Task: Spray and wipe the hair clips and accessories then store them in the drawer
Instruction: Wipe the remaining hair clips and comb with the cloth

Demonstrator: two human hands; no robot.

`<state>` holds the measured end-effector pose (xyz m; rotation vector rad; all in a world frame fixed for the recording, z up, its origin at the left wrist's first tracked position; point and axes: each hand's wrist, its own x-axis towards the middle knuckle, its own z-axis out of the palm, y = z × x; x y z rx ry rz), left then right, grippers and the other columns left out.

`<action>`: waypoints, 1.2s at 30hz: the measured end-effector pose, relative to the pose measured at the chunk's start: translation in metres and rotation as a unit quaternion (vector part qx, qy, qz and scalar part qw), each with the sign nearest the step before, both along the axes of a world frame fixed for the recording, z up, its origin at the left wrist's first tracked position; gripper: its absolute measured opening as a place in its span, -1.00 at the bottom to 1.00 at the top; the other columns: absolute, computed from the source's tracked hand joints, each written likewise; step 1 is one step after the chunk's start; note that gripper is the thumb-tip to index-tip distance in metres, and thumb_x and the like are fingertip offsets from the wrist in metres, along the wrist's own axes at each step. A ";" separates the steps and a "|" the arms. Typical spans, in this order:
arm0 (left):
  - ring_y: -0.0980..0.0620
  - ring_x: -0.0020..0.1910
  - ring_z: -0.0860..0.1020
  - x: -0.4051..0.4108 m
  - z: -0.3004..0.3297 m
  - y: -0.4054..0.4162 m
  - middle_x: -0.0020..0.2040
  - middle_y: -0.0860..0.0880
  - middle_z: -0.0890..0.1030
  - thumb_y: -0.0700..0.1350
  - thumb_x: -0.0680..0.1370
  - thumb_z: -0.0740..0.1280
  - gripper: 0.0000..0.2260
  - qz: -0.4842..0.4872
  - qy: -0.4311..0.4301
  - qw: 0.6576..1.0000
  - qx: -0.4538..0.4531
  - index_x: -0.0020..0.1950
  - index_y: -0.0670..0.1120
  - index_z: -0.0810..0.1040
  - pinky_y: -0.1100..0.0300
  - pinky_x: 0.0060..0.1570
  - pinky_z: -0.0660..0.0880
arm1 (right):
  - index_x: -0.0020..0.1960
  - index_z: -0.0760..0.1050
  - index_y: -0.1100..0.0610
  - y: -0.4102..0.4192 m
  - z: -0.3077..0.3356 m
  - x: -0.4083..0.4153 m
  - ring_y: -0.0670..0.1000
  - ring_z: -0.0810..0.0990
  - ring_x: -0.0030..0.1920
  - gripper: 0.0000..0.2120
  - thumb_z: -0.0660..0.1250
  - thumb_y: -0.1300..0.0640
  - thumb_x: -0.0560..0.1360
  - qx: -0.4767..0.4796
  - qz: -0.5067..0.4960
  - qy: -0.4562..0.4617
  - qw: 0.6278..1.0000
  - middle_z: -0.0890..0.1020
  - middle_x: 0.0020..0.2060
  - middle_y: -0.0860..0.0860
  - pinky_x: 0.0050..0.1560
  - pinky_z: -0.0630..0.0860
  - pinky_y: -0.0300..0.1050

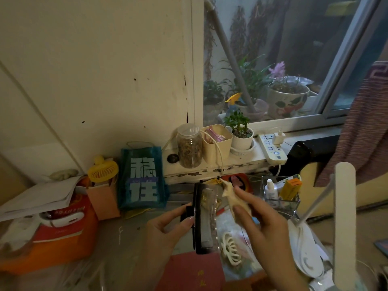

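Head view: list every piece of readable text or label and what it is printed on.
"稳住": large pale characters on the teal bag.
Red booklet: gold characters, too blurred to read.
Orange box: white print, too blurred.
Small orange carton and white dropper bottle: print too small.

One head-worn wide-angle view looks forward and down, close over a cluttered desk (130, 234) toward the window (294, 59).

On the far sill a clear jar (189, 146) of dried bits stands just left of a cream bin (216, 143), a small potted plant (241, 133) and a white power strip (272, 148), while a blue bag (142, 177) and yellow fan (102, 170) sit left below
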<state>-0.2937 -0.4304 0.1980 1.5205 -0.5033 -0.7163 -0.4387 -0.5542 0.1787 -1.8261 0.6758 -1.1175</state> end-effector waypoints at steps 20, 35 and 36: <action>0.32 -0.15 0.62 -0.003 -0.002 0.005 -0.19 0.18 0.70 -0.30 0.42 0.40 -0.78 0.069 0.040 0.996 -0.030 -0.05 -0.01 0.66 0.50 -0.28 0.48 | 0.18 0.50 -0.26 0.030 -0.027 0.020 -0.17 0.59 -0.02 -0.57 0.41 0.16 0.43 0.057 0.033 0.029 0.997 0.59 0.05 -0.26 -0.12 0.51 -0.37; 0.32 -0.19 0.63 0.011 -0.003 0.008 -0.21 0.20 0.69 -0.22 0.46 0.37 -0.84 0.125 0.054 0.989 -0.054 -0.06 0.02 0.62 0.35 -0.16 0.43 | 0.06 0.57 -0.29 0.030 -0.034 0.006 -0.04 0.58 -0.32 -0.59 0.44 0.19 0.40 0.157 0.110 0.079 0.978 0.61 -0.30 0.09 -0.25 0.53 -0.24; 0.33 -0.20 0.62 0.010 -0.003 0.008 -0.22 0.22 0.69 -0.22 0.46 0.37 -0.83 0.117 0.053 0.991 -0.048 -0.05 0.03 0.62 0.37 -0.19 0.44 | 0.05 0.60 -0.24 0.027 -0.031 0.007 0.03 0.59 -0.30 -0.58 0.41 0.27 0.42 0.187 0.089 0.047 0.977 0.62 -0.28 0.12 -0.26 0.55 -0.21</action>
